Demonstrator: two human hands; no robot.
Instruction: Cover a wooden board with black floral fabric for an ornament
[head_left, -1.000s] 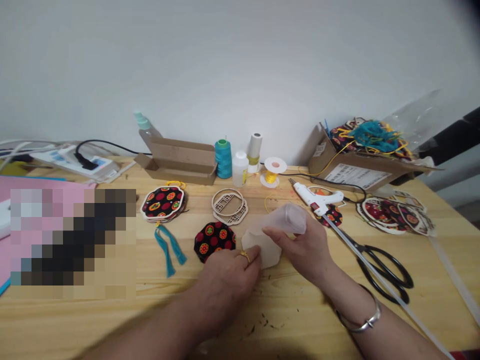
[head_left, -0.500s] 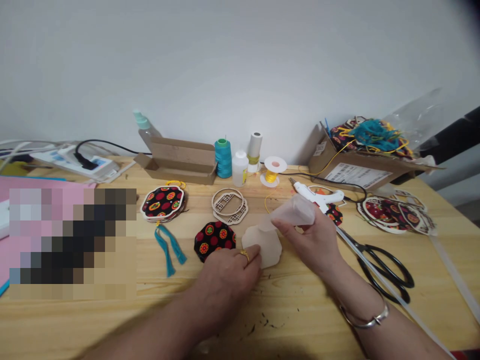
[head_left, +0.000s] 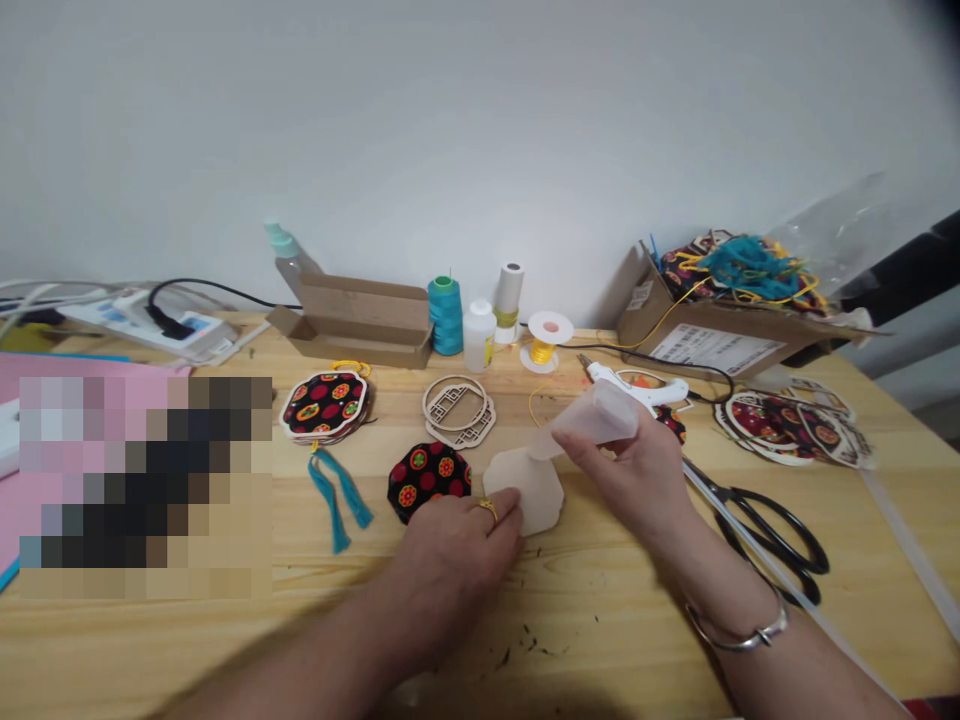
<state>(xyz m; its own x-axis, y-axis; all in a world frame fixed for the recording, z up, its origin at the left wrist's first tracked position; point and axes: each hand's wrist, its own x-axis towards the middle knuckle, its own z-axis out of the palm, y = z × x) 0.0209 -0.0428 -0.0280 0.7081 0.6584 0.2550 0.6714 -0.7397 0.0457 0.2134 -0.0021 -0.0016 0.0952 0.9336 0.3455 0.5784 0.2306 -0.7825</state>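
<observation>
The left hand lay on the wooden table, fingers curled. The right hand, just beside it, was closed round a translucent squeeze bottle, its nozzle tilted down to the pale scalloped piece pinned under the left fingertips

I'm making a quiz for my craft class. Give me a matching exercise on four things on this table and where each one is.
1 translucent bottle
2 plain cut-out
3 scissors
4 teal thread spool

A upright near the wall
B held in the right hand
C flat under fingertips of the left hand
D lying flat on the table, right side

Pairs: 1-B, 2-C, 3-D, 4-A
</observation>
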